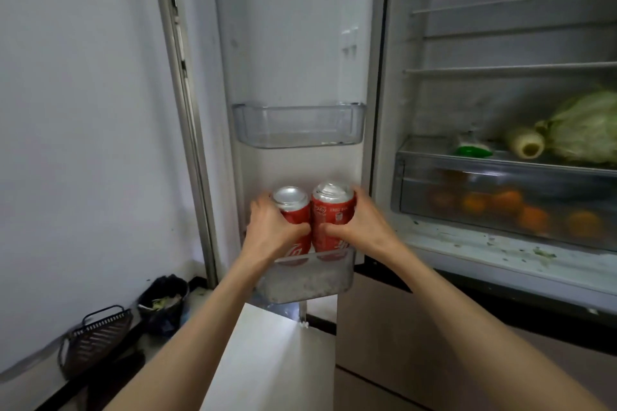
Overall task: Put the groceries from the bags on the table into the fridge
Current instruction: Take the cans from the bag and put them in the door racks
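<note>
At centre frame, the left hand (272,230) curled round the left can (293,220) and the right hand (359,227) round the right can (334,215). Both cans stood upright, touching, bases entering the lower door bin (310,280); release looked imminent.

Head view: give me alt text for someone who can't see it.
Two hands, left hand and right hand, each grip a red soda can, left can and right can, lowering them into the lower door bin of an open fridge.
</note>
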